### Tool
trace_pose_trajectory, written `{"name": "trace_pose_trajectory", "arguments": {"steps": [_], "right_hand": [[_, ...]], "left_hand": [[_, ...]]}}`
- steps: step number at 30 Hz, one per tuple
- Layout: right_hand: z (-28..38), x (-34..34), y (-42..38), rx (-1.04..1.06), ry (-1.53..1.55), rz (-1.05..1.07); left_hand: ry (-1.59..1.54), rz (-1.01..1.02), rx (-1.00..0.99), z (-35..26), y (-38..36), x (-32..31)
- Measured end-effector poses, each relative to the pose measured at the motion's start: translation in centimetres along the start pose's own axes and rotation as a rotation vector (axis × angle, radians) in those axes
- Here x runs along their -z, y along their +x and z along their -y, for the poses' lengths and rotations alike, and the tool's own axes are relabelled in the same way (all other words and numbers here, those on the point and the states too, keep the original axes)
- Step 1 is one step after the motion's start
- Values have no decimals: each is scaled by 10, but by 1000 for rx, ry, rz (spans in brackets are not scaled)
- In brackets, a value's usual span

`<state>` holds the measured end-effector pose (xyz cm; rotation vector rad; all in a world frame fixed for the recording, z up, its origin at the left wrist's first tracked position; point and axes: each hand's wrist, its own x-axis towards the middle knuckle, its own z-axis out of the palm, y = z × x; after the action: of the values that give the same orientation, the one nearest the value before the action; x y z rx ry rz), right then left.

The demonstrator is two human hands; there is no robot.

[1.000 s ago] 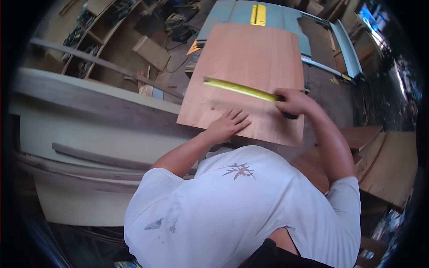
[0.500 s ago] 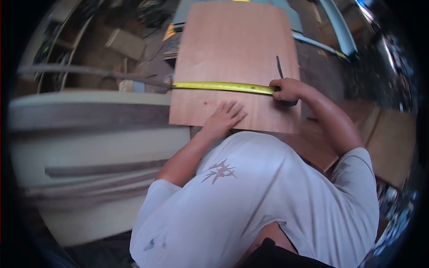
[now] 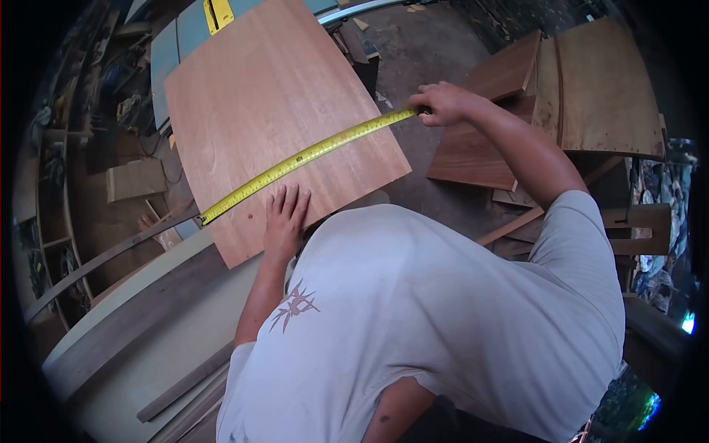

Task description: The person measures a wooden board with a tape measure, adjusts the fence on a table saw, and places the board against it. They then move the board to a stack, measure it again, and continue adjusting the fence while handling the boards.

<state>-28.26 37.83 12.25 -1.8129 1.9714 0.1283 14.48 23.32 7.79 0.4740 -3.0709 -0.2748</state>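
A yellow tape measure (image 3: 299, 159) stretches across a reddish wooden panel (image 3: 273, 88). Its end tip sits at the panel's left edge, and the blade runs up past the right edge. My right hand (image 3: 443, 103) is closed around the tape's other end, off the panel's right side; my fingers partly hide the dark part there. Below the blade, my left hand (image 3: 285, 221) lies flat on the panel near its front edge, fingers stretched out, holding nothing.
Blue-grey machine table with a yellow insert (image 3: 218, 15) lies under the panel's far end. Wood boards (image 3: 602, 88) are stacked at the right. A pale board (image 3: 170, 347) with dark strips lies at the lower left. Shelving (image 3: 55, 184) stands at far left.
My right hand has moved outward past the panel's right edge, drawing out more tape. The view has turned, so the panel appears tilted and further left. My left hand stays on the panel.
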Motion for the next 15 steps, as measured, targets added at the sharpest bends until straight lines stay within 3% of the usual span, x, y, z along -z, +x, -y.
{"name": "trace_pose_trajectory", "arguments": {"steps": [7, 9, 11, 13, 15], "right_hand": [[1, 4, 0, 30, 78, -6], [-3, -4, 3, 85, 281, -159], [11, 13, -8, -6, 503, -227], [0, -3, -12, 36, 661, -529], [-4, -5, -24, -56, 712, -671]], "left_hand": [[-42, -5, 0, -3, -1, 5], [13, -8, -31, 2, -1, 1], [7, 31, -21, -4, 3, 25], [35, 11, -11, -12, 7, 56], [-19, 16, -18, -14, 6, 91]]}}
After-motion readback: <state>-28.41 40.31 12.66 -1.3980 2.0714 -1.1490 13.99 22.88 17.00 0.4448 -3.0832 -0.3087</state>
